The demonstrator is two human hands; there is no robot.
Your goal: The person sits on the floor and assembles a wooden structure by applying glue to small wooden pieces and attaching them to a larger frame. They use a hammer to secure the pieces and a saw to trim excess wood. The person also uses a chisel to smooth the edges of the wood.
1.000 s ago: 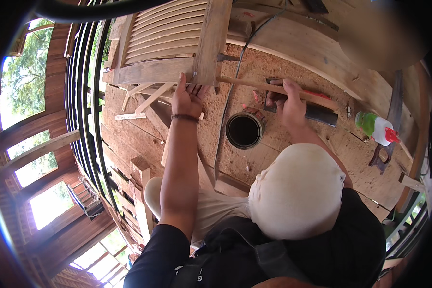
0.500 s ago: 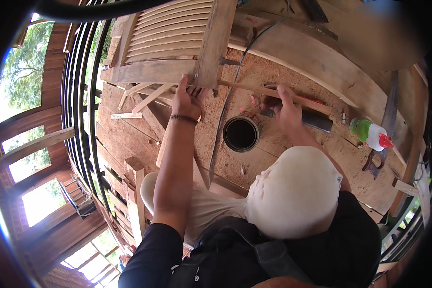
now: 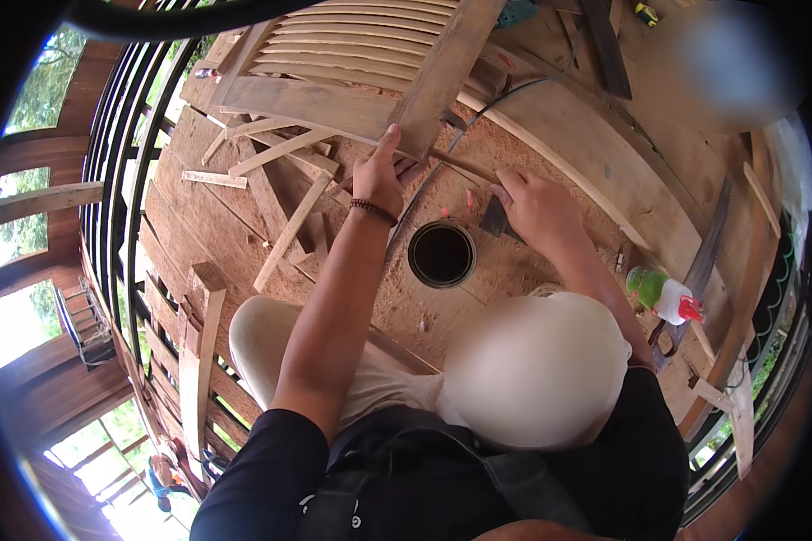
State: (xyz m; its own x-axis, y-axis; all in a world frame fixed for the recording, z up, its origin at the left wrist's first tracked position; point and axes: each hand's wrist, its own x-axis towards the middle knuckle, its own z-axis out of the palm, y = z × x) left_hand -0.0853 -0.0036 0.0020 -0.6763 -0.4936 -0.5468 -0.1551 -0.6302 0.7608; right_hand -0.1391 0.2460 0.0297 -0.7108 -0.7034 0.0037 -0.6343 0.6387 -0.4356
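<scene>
Compared with a second ago the right hand (image 3: 537,209) has pulled in closer and off the long reddish strip it was resting on; now it's closed around a small dark flat tool (image 3: 499,219), a scraper or brush maybe, can't tell which, just above the open round tin (image 3: 442,254). The left hand (image 3: 379,176) hasn't really budged: fingers still stretched up and pressed flat against the corner of the slatted wooden frame (image 3: 334,63), right where the crosspiece meets the upright board (image 3: 447,68), not gripping anything. Looks to me like the frame is being steadied while the tool gets readied near the tin.

Around it: loose wood offcuts (image 3: 289,189) scattered left of the hands on the sawdusty board floor (image 3: 244,261), a thin rod (image 3: 465,167) lying between the two hands, and a green squeeze bottle with a red cap (image 3: 663,295) off to the right. A dark cable (image 3: 505,95) runs under the frame. The offcuts and that rod crowd the joint a bit.
</scene>
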